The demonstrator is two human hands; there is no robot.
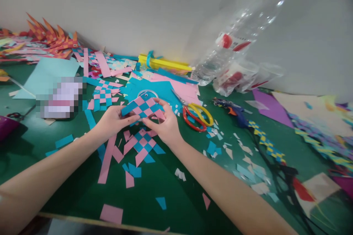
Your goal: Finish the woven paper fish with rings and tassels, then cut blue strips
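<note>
Between both hands a blue and pink woven paper fish (143, 106) is held a little above the table, a small round eye near its top. My left hand (116, 120) pinches its left end between thumb and fingers. On the right side, my right hand (166, 122) grips the other end, thumb in front and fingers behind. A second woven blue and pink paper piece (143, 142) lies just below the hands. Scissors (197, 115) with red and yellow handles rest right of my right hand, blades toward blue paper (165, 90).
Paper scraps litter the green table (91, 198). A phone (62, 99), blurred out, lies at left, near orange woven fish (52, 35). A glue gun (234, 112) with a dark cable lies at right. Bottled water (217, 57) and plastic cups (237, 77) stand by the wall.
</note>
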